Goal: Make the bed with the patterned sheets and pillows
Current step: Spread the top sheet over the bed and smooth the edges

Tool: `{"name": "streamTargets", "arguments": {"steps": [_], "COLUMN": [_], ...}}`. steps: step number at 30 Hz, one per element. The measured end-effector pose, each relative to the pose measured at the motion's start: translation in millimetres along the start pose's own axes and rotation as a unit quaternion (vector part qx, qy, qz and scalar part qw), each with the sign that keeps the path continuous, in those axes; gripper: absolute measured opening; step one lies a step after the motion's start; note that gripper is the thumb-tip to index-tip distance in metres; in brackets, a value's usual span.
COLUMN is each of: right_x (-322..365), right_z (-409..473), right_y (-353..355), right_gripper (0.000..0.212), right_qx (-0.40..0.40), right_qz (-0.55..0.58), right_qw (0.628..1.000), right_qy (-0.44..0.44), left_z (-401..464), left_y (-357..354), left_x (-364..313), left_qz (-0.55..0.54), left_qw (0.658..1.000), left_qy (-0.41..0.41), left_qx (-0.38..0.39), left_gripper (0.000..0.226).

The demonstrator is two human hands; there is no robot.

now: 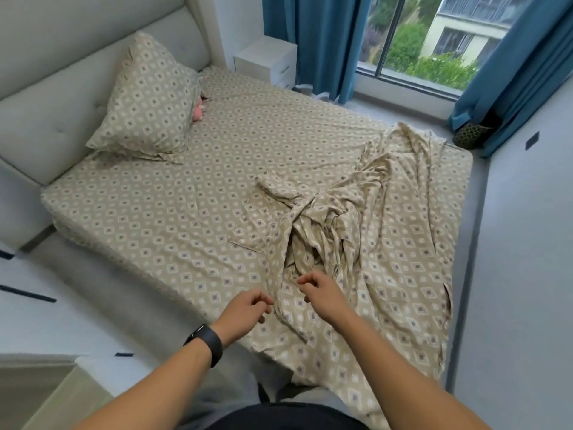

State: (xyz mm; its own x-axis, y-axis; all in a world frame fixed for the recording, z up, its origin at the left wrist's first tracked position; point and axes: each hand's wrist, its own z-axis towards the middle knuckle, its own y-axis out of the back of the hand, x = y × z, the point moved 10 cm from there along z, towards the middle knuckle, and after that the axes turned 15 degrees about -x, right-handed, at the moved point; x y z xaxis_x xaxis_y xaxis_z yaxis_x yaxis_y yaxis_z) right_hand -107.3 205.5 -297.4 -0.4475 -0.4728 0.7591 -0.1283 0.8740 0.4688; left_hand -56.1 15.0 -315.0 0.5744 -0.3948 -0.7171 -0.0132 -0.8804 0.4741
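Now both my hands hover over the foot of the bed point(130, 218), fingers loosely curled and holding nothing. My left hand point(245, 311), with a black watch point(206, 344) on its wrist, is just above the near edge of the fitted sheet point(186, 193), beside the edge of the loose sheet. My right hand point(322, 293) is over the loose top sheet point(387, 243), close to where the cloth bunches; I cannot tell whether my fingertips touch it. That sheet lies crumpled in a twisted heap across the right half of the bed, with one end trailing toward the far corner and another draped over the near edge. One patterned pillow point(148, 97) leans upright against the padded headboard point(62, 72), and something pink point(197, 111) peeks from behind it. Blue curtains point(322, 41) frame the window point(428, 35) beyond, beside a white nightstand point(266, 57).
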Motion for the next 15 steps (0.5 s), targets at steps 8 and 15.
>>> {"name": "streamTargets", "arguments": {"steps": [8,15], "right_x": [-11.1,21.4], "right_z": [38.2,58.3], "right_y": [-16.3,-73.8], "right_gripper": [0.018,0.016], "right_qx": [-0.048,-0.075], "right_qz": [0.0,0.008], "right_qw": [0.996,0.988], "right_qy": [-0.069,-0.137], "left_z": [63.6,142.7], "left_y": [-7.9,37.2], "left_x": [-1.9,-1.7], "left_qz": [0.047,0.093], "left_qw": [0.994,0.981], "left_qy": [0.002,-0.021], "left_qx": [0.096,0.169], "left_gripper": [0.023,0.024]}}
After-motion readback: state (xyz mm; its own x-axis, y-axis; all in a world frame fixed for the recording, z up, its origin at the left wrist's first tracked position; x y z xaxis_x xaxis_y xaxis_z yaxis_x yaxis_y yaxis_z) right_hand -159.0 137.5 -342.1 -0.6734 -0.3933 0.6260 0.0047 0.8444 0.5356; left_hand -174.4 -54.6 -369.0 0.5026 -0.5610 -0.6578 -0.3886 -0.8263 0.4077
